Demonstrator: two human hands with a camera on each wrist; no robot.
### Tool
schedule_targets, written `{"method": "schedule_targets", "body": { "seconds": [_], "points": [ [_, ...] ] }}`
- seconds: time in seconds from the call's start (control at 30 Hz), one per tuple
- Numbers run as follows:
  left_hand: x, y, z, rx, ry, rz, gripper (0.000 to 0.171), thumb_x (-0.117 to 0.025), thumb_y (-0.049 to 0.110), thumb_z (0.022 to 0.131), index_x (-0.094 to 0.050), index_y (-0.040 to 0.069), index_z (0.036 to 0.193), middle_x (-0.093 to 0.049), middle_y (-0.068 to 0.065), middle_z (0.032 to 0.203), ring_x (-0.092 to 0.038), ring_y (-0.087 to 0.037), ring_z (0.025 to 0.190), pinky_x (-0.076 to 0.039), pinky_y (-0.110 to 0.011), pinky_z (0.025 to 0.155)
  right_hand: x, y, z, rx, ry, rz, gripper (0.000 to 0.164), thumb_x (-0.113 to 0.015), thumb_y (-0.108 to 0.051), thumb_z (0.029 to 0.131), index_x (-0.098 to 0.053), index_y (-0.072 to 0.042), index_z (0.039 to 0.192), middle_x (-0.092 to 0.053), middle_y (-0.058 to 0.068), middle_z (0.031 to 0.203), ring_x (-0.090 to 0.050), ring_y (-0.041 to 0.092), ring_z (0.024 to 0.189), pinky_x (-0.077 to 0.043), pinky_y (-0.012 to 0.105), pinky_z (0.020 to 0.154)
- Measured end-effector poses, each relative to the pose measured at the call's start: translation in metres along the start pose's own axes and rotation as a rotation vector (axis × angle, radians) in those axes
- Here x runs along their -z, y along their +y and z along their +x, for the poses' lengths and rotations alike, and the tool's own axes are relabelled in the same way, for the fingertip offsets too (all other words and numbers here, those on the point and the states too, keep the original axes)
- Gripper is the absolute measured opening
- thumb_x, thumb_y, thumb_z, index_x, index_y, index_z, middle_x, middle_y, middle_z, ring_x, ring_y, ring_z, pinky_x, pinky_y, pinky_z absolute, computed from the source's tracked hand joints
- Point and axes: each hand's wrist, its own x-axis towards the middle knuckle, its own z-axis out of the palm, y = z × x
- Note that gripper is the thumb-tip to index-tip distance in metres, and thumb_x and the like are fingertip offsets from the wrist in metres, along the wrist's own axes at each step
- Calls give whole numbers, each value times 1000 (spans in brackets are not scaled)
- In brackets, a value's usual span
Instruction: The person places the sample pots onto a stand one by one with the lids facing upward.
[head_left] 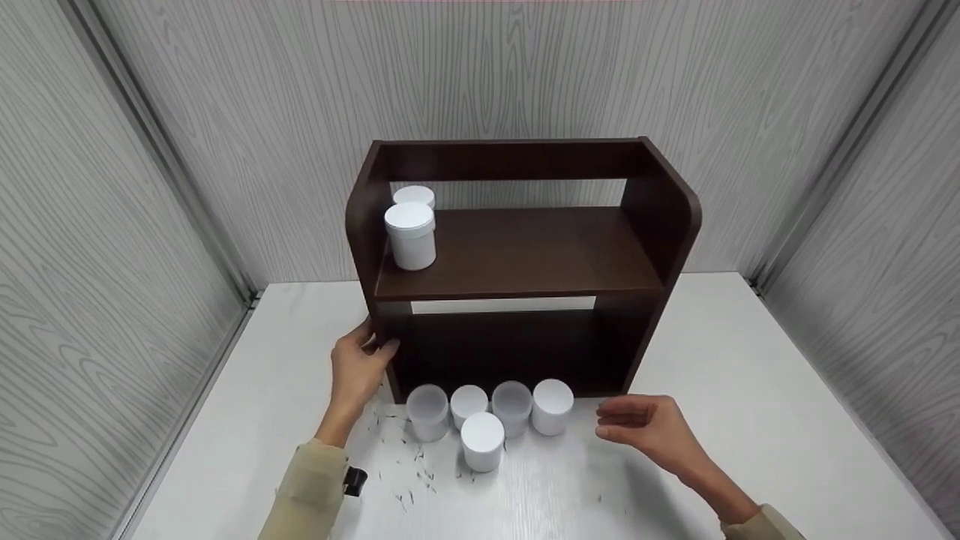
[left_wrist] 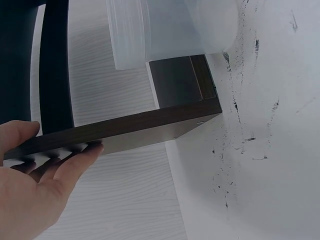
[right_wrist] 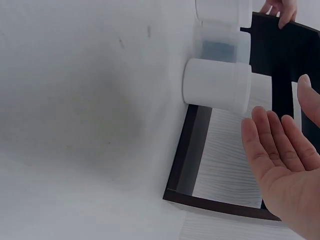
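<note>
My left hand [head_left: 358, 369] grips the left side panel of a dark brown two-tier shelf [head_left: 525, 255], thumb on one face and fingers on the other, as the left wrist view shows. My right hand [head_left: 651, 429] is held with fingers extended and nothing in it, just right of the jars. Nearest to it is a white lidded jar [head_left: 552, 409] in front of the shelf. Left of that jar stand a translucent jar [head_left: 512, 409], a small white jar [head_left: 469, 405] and another translucent jar [head_left: 428, 412]. One white jar [head_left: 482, 442] stands forward of this row.
Two white lidded jars stand one behind the other at the left of the upper tier, the front jar [head_left: 411, 236] partly hiding the rear jar [head_left: 414, 195]. Dark scuff marks spot the white table [head_left: 300, 337]. Wood-patterned walls [head_left: 495, 75] enclose the back and sides.
</note>
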Motion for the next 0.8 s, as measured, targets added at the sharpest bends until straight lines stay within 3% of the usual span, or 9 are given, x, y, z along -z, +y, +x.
{"method": "schedule_targets", "body": {
  "seconds": [0.2, 0.57, 0.8],
  "points": [
    [2, 1, -1, -8, -13, 3, 54, -72, 4, 96, -55, -10, 145, -59, -30, 142, -64, -46, 123, -58, -42, 96, 2, 5, 4, -1, 9, -34, 37, -87, -7, 87, -74, 9, 118, -72, 31, 115, -77, 24, 99, -63, 33, 86],
    [1, 0, -4, -12, -13, 23, 53, -72, 2, 96, -56, -9, 145, -62, -29, 140, -67, -45, 118, -60, -39, 93, -3, 12, 11, 41, 29, -87, 37, -88, -8, 85, -75, 4, 119, -74, 25, 113, -76, 26, 98, -62, 31, 87],
    [2, -1, -3, -17, -12, 15, 53, -71, 1, 96, -55, -12, 144, -61, -31, 140, -67, -46, 118, -60, -38, 92, -7, 15, 21, 43, 36, -90, 43, -89, -7, 84, -73, 8, 121, -73, 27, 114, -77, 26, 96, -63, 30, 83]
  ]
}}
